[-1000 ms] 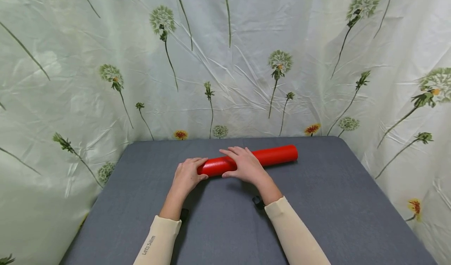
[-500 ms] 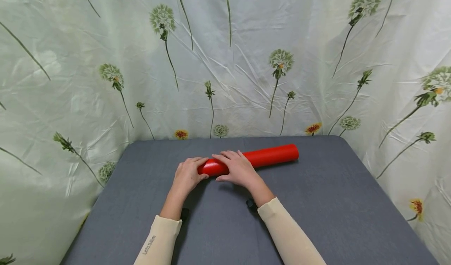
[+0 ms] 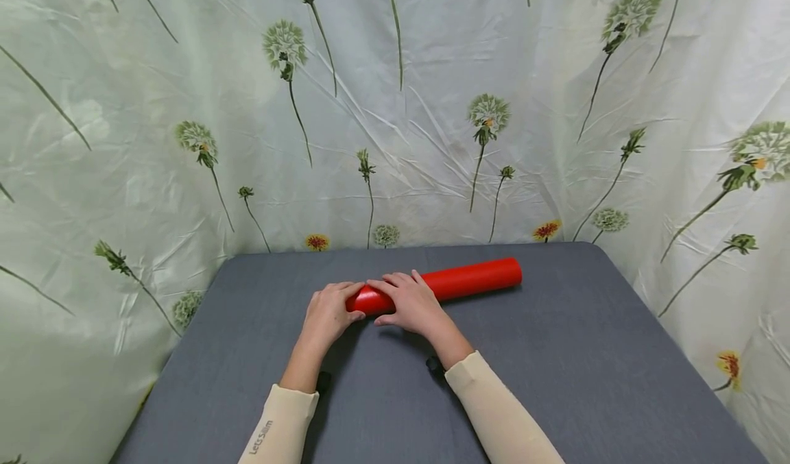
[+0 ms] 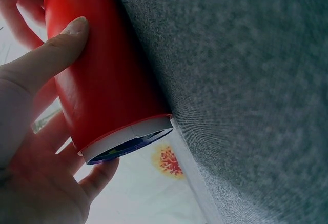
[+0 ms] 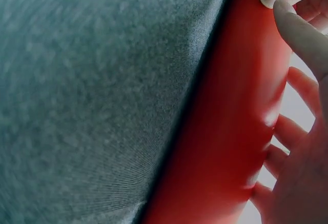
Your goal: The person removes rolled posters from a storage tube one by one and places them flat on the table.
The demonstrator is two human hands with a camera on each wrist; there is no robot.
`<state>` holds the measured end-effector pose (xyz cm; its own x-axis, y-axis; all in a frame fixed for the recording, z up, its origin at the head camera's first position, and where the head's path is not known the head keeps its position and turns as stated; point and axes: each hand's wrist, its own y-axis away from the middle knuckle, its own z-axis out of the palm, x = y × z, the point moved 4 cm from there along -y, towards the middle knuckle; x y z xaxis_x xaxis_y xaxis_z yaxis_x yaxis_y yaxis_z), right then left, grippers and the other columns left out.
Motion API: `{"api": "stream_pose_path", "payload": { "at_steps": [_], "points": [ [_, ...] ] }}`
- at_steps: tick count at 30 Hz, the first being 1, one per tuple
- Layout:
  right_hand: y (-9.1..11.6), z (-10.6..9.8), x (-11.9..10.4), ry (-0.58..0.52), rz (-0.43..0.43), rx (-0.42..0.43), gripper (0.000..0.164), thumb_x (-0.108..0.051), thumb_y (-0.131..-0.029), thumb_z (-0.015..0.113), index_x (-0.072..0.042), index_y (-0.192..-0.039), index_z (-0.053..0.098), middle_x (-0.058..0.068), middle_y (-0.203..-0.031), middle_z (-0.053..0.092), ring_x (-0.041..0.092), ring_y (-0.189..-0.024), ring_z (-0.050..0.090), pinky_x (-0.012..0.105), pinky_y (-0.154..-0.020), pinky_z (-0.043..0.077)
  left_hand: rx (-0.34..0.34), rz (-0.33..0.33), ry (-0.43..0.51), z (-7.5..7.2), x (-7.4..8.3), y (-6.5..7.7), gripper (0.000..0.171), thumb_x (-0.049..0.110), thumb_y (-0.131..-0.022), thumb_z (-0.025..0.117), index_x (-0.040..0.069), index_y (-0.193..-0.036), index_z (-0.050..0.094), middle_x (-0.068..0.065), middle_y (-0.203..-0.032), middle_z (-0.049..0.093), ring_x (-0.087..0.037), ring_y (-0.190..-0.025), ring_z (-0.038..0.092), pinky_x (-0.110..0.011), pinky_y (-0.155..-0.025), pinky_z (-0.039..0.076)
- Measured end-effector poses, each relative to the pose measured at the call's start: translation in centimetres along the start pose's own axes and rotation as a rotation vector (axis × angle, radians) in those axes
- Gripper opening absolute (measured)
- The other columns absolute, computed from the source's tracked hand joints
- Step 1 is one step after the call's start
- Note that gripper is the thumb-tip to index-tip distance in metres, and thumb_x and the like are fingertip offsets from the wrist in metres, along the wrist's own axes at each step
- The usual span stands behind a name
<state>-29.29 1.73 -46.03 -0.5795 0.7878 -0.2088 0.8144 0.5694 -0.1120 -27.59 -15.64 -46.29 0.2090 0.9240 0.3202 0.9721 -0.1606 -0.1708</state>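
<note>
A long red tube (image 3: 472, 280) lies at a slant across the grey table. Its near left end, in the left wrist view, has a white rim (image 4: 128, 134) and something dark blue inside. My left hand (image 3: 327, 313) holds that end, thumb on the front and fingers behind. Just right of it, my right hand (image 3: 415, 306) rests its spread fingers over the tube, and its thumb stands in front. In the right wrist view several right fingertips (image 5: 288, 130) touch the tube's far side, and the two thumbs are close together.
The grey table (image 3: 555, 354) has a cloth-like surface and ends at a back edge behind the tube. A white curtain (image 3: 426, 135) with dandelion prints hangs behind it and along both sides.
My right hand has slid left along the tube toward the left hand, uncovering more of the right part. The left hand and the tube have stayed in place.
</note>
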Motion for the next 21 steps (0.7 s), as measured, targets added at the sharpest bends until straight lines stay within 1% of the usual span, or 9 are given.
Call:
{"api": "stream_pose_path", "payload": {
  "at_steps": [5,10,15,18,21],
  "points": [
    [-0.13,0.18,-0.18,0.022,0.003,-0.002,0.076,-0.050,-0.092,0.081,-0.033,-0.159,0.049,0.005,-0.159,0.055,0.029,-0.149,0.049,0.060,-0.128,0.029,0.006,-0.005,0.006,0.05,-0.04,0.08,0.063,0.024,-0.083,0.092,0.017,-0.142,0.070,-0.011,-0.140,0.071,-0.035,-0.131,0.063,-0.057,-0.109,0.047],
    [-0.37,0.48,-0.36,0.046,0.010,-0.004,0.075,-0.051,-0.093,0.080,-0.036,-0.159,0.049,0.004,-0.159,0.056,0.028,-0.148,0.050,0.062,-0.126,0.032,0.012,-0.004,-0.007,0.05,-0.05,0.12,0.063,0.025,-0.083,0.092,0.018,-0.141,0.070,-0.011,-0.139,0.072,-0.035,-0.130,0.063,-0.057,-0.108,0.048],
    [-0.65,0.53,-0.60,0.067,0.033,-0.003,0.073,-0.051,-0.093,0.078,-0.037,-0.159,0.049,0.003,-0.158,0.057,0.027,-0.147,0.050,0.062,-0.125,0.032,0.018,-0.002,-0.015,0.03,0.03,0.09,0.063,0.025,-0.083,0.092,0.017,-0.141,0.070,-0.010,-0.139,0.072,-0.035,-0.129,0.063,-0.057,-0.109,0.048],
    [-0.73,0.44,-0.73,0.084,0.051,0.008,0.071,-0.049,-0.094,0.078,-0.037,-0.158,0.050,0.002,-0.157,0.058,0.026,-0.145,0.052,0.062,-0.125,0.032,0.020,0.000,-0.013,0.04,0.06,0.06,0.063,0.024,-0.083,0.092,0.017,-0.141,0.070,-0.011,-0.139,0.072,-0.035,-0.129,0.063,-0.057,-0.108,0.048],
    [-0.72,0.38,-0.86,0.111,0.064,0.035,0.066,-0.045,-0.095,0.078,-0.036,-0.156,0.053,0.001,-0.153,0.061,0.025,-0.142,0.054,0.062,-0.123,0.035,0.017,0.001,-0.016,0.02,0.11,0.01,0.063,0.024,-0.083,0.092,0.017,-0.141,0.070,-0.011,-0.140,0.071,-0.036,-0.129,0.063,-0.058,-0.108,0.048]
  ]
}}
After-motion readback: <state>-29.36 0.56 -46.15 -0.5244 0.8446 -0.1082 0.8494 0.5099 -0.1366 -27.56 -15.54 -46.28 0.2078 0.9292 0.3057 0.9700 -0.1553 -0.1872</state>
